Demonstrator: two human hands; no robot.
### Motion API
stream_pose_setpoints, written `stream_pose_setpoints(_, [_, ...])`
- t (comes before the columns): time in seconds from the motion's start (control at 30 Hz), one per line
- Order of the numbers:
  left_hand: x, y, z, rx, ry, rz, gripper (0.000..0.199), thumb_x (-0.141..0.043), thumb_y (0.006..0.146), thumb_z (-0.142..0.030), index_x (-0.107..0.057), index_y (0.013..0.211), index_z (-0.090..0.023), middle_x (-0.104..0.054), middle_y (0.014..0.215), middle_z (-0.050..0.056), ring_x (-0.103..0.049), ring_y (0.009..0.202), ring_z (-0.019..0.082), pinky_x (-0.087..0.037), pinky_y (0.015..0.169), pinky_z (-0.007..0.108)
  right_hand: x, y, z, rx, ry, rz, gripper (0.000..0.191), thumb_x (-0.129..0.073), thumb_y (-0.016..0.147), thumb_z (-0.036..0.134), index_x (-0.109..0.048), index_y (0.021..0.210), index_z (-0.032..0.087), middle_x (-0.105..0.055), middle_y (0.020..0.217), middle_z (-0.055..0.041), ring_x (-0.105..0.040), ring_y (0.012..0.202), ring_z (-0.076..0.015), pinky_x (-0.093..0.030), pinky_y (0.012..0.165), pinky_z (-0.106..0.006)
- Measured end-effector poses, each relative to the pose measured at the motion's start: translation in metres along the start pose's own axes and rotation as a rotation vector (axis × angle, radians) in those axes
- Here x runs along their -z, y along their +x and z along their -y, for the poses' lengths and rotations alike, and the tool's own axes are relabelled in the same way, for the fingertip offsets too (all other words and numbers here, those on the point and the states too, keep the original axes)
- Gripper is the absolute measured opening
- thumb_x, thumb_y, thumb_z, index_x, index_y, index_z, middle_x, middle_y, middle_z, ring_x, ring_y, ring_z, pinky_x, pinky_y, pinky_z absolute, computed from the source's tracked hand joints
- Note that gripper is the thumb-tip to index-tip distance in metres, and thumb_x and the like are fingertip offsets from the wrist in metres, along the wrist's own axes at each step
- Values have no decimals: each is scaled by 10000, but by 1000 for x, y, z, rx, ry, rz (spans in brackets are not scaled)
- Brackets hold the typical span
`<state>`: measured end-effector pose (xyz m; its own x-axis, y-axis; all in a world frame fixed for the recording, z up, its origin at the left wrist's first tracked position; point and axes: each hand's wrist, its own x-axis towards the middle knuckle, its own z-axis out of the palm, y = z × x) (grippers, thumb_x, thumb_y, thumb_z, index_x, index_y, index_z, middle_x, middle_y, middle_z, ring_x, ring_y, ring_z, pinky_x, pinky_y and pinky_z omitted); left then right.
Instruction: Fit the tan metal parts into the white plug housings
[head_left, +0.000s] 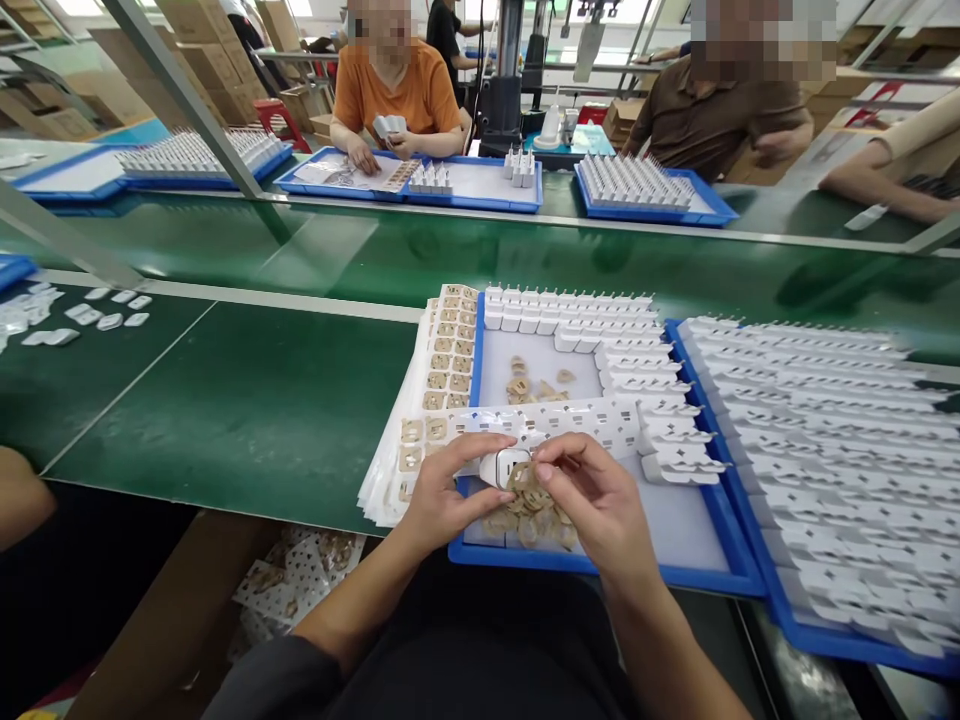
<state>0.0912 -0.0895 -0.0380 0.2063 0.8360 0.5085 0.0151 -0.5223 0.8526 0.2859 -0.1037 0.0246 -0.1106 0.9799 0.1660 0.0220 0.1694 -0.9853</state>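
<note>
Between thumb and fingers, my left hand point(450, 492) holds a white charger point(500, 468) whose slotted face is turned up. My right hand point(600, 490) pinches at the charger's right side, on what looks like a tan sticker piece point(523, 478). Below both hands lies a heap of tan pieces point(536, 525) in the blue tray point(600, 570). A punched white sheet point(592, 425) crosses the tray just behind my hands. White chargers with prongs up point(630, 350) line the tray's back and right side.
Sticker sheets point(442, 370) are stacked left of the tray. Another blue tray point(817, 500) full of chargers stands at the right. Small white parts point(82, 315) lie far left. Across the line, people work behind more trays point(480, 195).
</note>
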Motion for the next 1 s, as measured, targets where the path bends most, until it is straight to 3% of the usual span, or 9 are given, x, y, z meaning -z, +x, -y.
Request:
stream_pose_setpoints(0.73, [-1, 4, -7, -32, 12, 11, 504, -811, 824, -243, -636, 1296, -262, -734, 1237, 85, -681, 1170, 242, -528, 1044, 390, -5, -1, 4, -34, -29, -9, 34, -659, 926, 227, -670, 896, 237, -659, 816, 12, -641, 763, -141, -520, 689, -250])
stream_pose_setpoints(1.0, [-2, 7, -10, -83, 65, -10, 486, -814, 816, -236, -645, 1272, -250, -746, 1202, 103, -696, 1140, 260, -555, 1005, 415, -10, -1, 8, -27, -118, -56, 69, -711, 896, 274, -660, 882, 230, -656, 817, -4, -663, 751, -157, -582, 689, -278])
